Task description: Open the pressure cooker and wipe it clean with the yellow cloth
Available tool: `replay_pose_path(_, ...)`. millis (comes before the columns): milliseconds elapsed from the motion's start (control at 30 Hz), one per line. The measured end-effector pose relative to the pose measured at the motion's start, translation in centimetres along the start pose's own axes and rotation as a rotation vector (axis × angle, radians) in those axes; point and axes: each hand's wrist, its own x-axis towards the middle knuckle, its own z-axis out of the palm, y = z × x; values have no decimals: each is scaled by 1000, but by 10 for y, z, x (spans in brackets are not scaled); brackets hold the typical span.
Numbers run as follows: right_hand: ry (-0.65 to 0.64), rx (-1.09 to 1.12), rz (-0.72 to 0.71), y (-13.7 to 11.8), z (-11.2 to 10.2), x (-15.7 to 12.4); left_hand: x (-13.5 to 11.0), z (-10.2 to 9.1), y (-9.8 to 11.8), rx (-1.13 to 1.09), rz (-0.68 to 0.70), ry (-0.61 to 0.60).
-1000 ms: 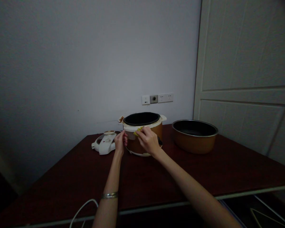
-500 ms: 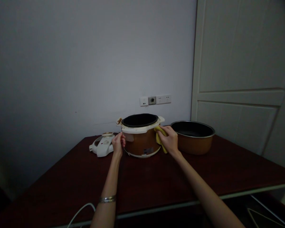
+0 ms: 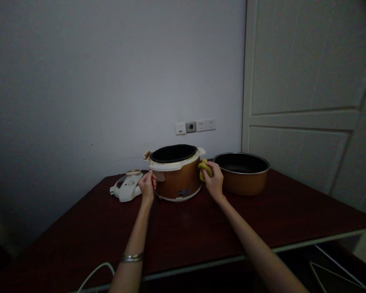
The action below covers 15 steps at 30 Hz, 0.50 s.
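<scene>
An electric pressure cooker body (image 3: 175, 181), brown with a white rim and dark opening, stands lidless on the dark red table (image 3: 183, 228). At its left side, just under the rim, my left hand (image 3: 147, 185) is closed with curled fingers against it; the exact grip is partly hidden. My right hand (image 3: 215, 179) holds a bunched yellow cloth (image 3: 205, 170) beside the cooker's right wall. Whether the cloth touches the wall is hard to tell. The white lid (image 3: 129, 187) lies left of my left hand.
A wide brown pot (image 3: 244, 181) with a dark inside stands right of the cooker. Wall sockets (image 3: 205, 125) are behind. A white cable (image 3: 94, 270) curves over the table's front edge. A panelled door (image 3: 299, 150) is at the right.
My right hand has drawn the cloth slightly off the cooker's right side, and the cloth is more bunched. My left hand stays at the cooker's left side. The whole view has shifted slightly.
</scene>
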Motion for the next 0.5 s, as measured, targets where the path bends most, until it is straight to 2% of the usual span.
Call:
replay_pose_path(133,-278,-56,-351,-12,7,-1,-2,2,0,24,-5,24)
replay_pose_path(367,-831,-163,-948,-14,20,-46,-3,3,1,-14,-33,33)
replay_pose_path(433,-893,-179,-1059,-11,21,-51,-3,3,1,-26,-40,28)
replay_pose_path(500,-887,-191,-1124,-11,21,-47,-3,2,0,-32,-39,22)
